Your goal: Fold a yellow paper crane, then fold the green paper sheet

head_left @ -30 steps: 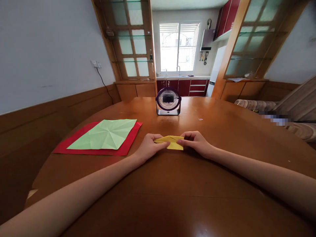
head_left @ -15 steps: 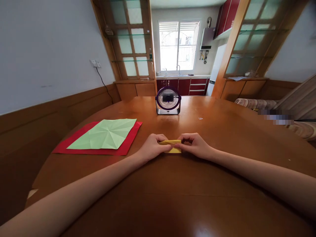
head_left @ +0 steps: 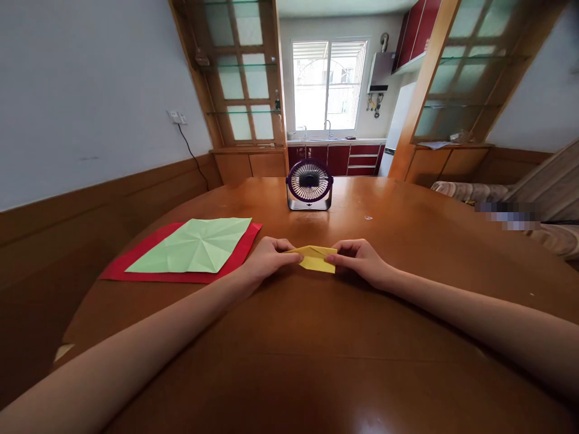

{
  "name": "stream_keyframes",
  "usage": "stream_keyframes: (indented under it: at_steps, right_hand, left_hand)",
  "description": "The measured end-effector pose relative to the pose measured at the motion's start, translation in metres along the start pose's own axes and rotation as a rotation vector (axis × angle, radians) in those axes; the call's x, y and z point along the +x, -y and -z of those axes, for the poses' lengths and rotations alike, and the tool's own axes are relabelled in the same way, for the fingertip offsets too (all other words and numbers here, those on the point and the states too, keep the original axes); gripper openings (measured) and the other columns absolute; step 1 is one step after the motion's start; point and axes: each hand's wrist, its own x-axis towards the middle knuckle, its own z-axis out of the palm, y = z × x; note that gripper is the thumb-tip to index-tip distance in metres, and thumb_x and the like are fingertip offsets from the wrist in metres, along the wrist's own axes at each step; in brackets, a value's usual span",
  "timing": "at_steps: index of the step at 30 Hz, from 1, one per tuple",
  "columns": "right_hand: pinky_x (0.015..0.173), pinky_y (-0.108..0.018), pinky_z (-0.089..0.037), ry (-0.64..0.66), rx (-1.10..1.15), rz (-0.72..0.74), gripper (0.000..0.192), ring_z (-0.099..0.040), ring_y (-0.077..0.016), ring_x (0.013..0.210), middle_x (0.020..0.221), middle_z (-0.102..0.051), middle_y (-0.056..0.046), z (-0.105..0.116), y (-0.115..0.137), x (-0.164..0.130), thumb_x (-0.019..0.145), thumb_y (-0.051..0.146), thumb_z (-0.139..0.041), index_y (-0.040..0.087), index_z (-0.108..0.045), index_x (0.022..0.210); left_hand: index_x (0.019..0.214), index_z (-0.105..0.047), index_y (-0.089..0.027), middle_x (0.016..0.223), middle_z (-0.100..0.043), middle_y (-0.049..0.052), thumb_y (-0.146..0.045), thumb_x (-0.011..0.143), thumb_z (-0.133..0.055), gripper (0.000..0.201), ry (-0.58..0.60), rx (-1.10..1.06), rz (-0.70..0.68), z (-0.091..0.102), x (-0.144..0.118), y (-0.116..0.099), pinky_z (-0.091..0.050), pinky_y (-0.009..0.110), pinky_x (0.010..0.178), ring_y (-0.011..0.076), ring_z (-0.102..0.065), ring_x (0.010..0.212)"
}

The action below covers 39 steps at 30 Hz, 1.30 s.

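A small folded piece of yellow paper (head_left: 315, 260) is held between my two hands over the middle of the brown table (head_left: 316, 337). My left hand (head_left: 270, 258) pinches its left end, thumb on the near face and fingers behind. At the right end, my right hand (head_left: 359, 259) grips it the same way. A crease line and a flap edge show along the paper's upper part. My fingertips behind the paper are hidden.
Left of my hands, a creased light green sheet (head_left: 192, 244) lies on a larger red sheet (head_left: 115, 269). A small purple desk fan (head_left: 310, 184) stands farther back on the table. A scrap of white (head_left: 368, 217) lies right of the fan.
My hands have moved apart, the left one leftward and slightly up. More of the yellow paper shows between them, and it now sits a little higher and tilted.
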Motion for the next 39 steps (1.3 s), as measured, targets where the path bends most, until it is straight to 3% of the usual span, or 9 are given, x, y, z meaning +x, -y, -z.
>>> stream_keyframes:
  at_steps: [23, 30, 39]
  right_hand:
    - [0.05, -0.022, -0.035, -0.02, 0.122, -0.058, 0.033, -0.049, -0.0072, 0.05, 0.056, -0.06, 0.003, 0.005, -0.009, 0.006, 0.066, 0.042, -0.079, 0.015, -0.06, 0.066]
    - [0.047, -0.022, -0.032, -0.041, 0.117, -0.064, 0.035, -0.047, -0.0072, 0.048, 0.055, -0.058, 0.003, 0.005, -0.009, 0.006, 0.066, 0.044, -0.079, 0.016, -0.058, 0.065]
    - [0.044, -0.021, -0.031, -0.035, 0.123, -0.049, 0.034, -0.046, -0.0068, 0.047, 0.056, -0.058, 0.003, 0.009, -0.015, 0.007, 0.068, 0.045, -0.077, 0.017, -0.058, 0.066]
  left_hand:
    - [0.06, -0.066, -0.015, 0.061, -0.057, 0.0, -0.034, 0.062, -0.075, 0.021, -0.007, -0.07, -0.033, 0.023, 0.015, 0.009, -0.036, 0.022, 0.054, 0.0088, -0.048, 0.057]
    - [0.062, -0.066, -0.015, 0.066, -0.059, 0.001, -0.033, 0.068, -0.071, 0.019, 0.043, -0.073, -0.077, 0.024, 0.017, 0.012, -0.041, 0.023, 0.059, 0.0094, -0.051, 0.06]
    - [0.066, -0.066, -0.013, 0.071, -0.06, 0.004, -0.027, 0.073, -0.062, 0.016, 0.137, -0.282, -0.067, 0.025, 0.018, 0.012, -0.047, 0.027, 0.065, 0.0125, -0.054, 0.064]
